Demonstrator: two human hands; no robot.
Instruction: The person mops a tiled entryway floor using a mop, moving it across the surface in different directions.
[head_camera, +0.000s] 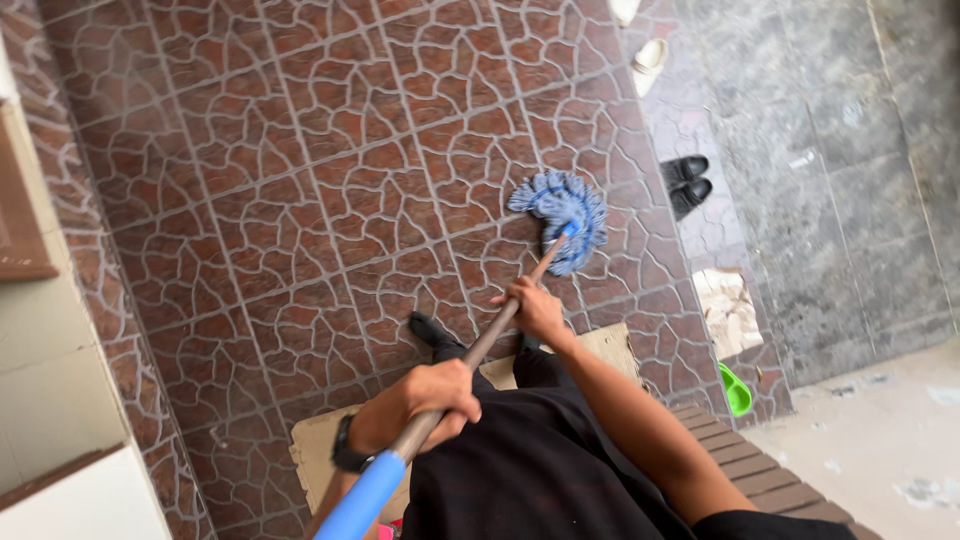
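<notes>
Brown tile (300, 200), veined with pale grout in a cracked-stone pattern, covers most of the floor. At the far left a cream wall (50, 350) with a dark wooden ledge runs along the edge of the view. Low down, a flat piece of cardboard (315, 445) lies on the tile under the person's feet, and one dark shoe (432, 330) shows at its upper edge.

The left hand (425, 400), with a black watch (345, 450) on the wrist, is wrapped fully around the mop handle (480, 345) just above its blue grip, fingers curled tight. The handle is wooden, slanting up and to the right from the bottom of the frame. Further along, the right hand (535, 310) is also closed around the handle, nearer the head, with the arm stretched forward across dark clothing.

The mop head (565, 215), a spread of blue and pale strands, rests on the tile just beyond the right hand, fanned out against the floor.

To the right, a pair of black shoes (685, 182) sits at the border where the brown tile meets grey stone paving (830, 200). A pale sandal (648, 62) lies higher up. Below, a bright green object (736, 392) sits at the tile's edge, near wooden slats (750, 465).
</notes>
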